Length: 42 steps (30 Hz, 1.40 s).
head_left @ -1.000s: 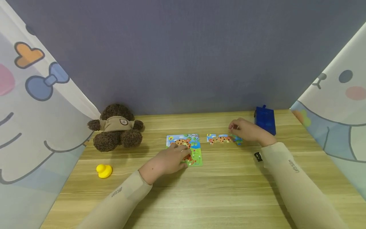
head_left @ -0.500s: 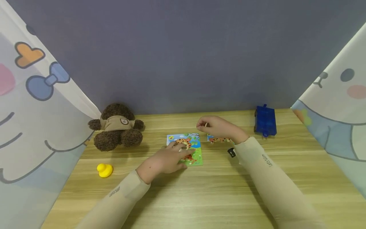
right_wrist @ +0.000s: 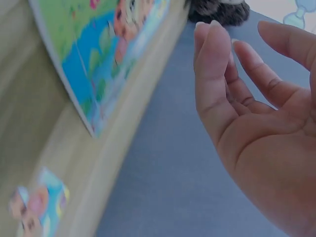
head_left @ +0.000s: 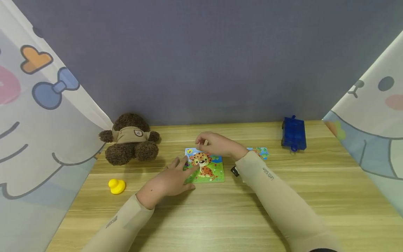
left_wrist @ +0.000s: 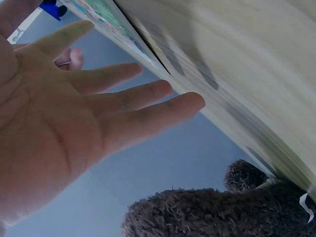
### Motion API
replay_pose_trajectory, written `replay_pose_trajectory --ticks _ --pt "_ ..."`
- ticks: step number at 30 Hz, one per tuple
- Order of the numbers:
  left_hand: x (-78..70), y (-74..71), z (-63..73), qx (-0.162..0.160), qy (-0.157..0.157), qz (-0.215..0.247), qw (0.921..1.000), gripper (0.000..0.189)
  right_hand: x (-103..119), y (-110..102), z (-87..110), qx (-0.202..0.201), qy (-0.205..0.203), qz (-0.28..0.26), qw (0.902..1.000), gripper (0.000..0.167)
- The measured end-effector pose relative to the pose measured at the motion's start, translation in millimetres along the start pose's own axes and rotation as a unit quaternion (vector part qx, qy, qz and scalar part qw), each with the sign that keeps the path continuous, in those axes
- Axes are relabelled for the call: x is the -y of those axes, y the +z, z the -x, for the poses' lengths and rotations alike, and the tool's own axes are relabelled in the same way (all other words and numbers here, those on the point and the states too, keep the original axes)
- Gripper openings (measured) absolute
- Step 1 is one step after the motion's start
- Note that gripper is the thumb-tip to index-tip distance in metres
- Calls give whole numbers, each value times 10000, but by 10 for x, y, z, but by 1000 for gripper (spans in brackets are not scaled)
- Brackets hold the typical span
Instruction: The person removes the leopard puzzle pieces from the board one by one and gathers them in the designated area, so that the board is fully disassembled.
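Note:
A leopard picture puzzle [head_left: 217, 173] lies flat on the wooden table, with a sitting cub on green grass. My left hand [head_left: 171, 178] spreads its straight fingers over the puzzle's left edge; in the left wrist view its palm holds nothing. Above the puzzle's upper edge hovers my right hand [head_left: 215, 142], fingers loosely bent, and nothing shows between them in the right wrist view. To the right lie loose puzzle pieces [head_left: 262, 153], partly hidden behind my right forearm. One end of them, a blue and spotted piece [right_wrist: 52, 197], shows in the right wrist view.
A brown teddy bear [head_left: 131, 140] in a beige shirt sits at the back left. Nearer on that side is a yellow rubber duck [head_left: 117, 186]. A blue toy wagon [head_left: 294, 133] stands at the back right, before the grey back wall [head_left: 207, 70].
My right hand has moved left from the loose pieces to above the puzzle. My left hand has drawn back leftward, uncovering the cub.

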State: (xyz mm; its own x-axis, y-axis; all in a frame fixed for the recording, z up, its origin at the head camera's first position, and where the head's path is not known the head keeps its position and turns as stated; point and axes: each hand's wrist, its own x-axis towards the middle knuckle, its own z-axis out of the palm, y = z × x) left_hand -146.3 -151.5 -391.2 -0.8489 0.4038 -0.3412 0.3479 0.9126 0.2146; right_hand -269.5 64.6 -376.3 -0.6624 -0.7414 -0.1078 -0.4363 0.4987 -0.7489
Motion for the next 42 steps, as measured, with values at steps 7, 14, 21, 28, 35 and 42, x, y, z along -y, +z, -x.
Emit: replay_pose_trajectory --ticks 7,14,21,28,35,42 --pt "24 -26 55 187 -54 174 9997 69 -13 167 -187 297 63 -159 9994 35" --pt "74 -33 91 358 -33 283 9990 66 -47 272 -283 505 332 -292 9977 36" --pt "99 -38 95 338 98 293 9989 64 -27 322 -302 617 329 -424 9966 33" --pt "106 -38 106 296 217 259 9990 64 -61 368 -328 638 263 -83 9976 30" --pt "114 -42 118 296 256 225 9990 64 -86 395 -337 644 245 100 9976 23" --pt "118 -69 103 389 309 185 9986 65 -59 429 -312 557 408 559 9960 29"
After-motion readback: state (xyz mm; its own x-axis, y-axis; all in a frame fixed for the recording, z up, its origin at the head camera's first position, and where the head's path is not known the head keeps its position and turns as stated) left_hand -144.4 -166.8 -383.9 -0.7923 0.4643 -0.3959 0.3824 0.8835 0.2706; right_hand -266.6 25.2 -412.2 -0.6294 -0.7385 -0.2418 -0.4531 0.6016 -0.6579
